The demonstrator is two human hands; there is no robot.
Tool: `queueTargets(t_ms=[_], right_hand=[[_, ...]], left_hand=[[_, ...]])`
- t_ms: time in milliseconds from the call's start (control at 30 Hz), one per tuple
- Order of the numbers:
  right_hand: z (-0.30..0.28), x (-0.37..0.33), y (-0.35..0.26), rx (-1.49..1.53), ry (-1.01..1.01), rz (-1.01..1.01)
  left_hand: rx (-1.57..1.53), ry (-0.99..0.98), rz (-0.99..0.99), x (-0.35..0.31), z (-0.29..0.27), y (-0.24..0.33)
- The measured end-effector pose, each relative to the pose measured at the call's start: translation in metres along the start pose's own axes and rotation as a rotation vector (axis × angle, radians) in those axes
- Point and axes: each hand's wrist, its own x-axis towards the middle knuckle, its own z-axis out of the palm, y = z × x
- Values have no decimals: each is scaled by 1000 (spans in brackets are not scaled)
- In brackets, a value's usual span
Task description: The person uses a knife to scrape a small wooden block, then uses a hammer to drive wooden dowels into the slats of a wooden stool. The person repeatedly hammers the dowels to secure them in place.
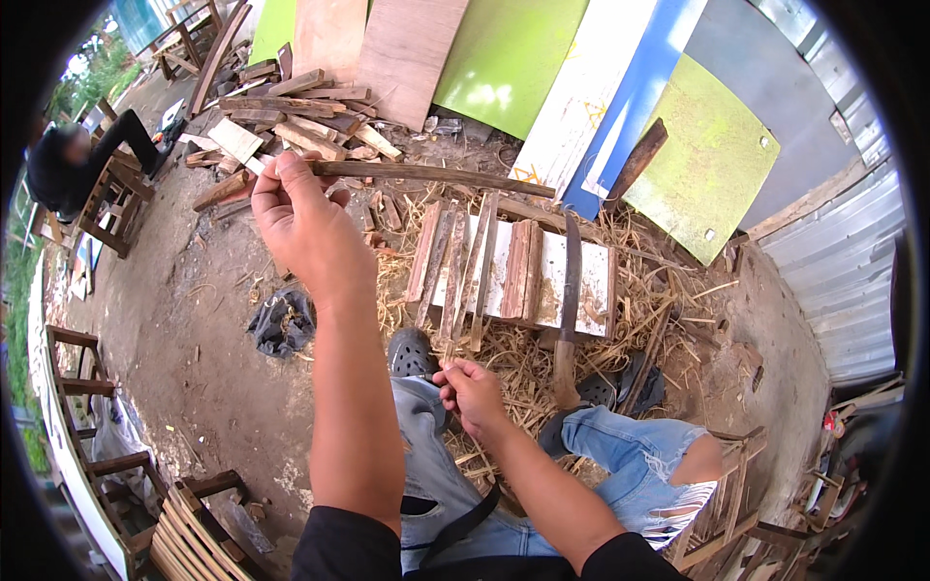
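We've got a machete (570, 290) on our block (595, 286), right end, strips (524, 271) left of it, bag (282, 321) further left, scraps (300, 111) behind that, panels (509, 58) at the back.

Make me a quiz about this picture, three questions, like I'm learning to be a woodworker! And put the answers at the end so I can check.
1. Pick one: which hand holds up the long, thin, dark-brown wooden strip?
A) right
B) left
C) both

2. True or false: the long curved knife with a wooden handle lies across the low white-topped wooden bench.

3. Fill the gap: the crumpled black plastic bag lies on the ____.

Key:
1. B, the left hand.
2. True.
3. Ground.
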Motion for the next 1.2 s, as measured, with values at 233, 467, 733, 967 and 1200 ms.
queueTargets(t_ms=[233, 467, 733, 967, 1200], right_hand=[[-14, -3, -11, -238, 131, -141], [-18, -8, -7, -375, 262, -321], [-17, -10, -11, -27, 272, -317], [-40, 9, -14, -143, 262, -209], [-30, 5, -38, -974, 457, -628]], left_hand=[[-28, -13, 13, 1, 0, -2], [-28, -29, 9, 1, 1, -3], [-37, -27, -17, -1, 2, -5], [-34, -42, -1, -1, 2, -3], [-39, -54, -32, -1, 2, -3]])
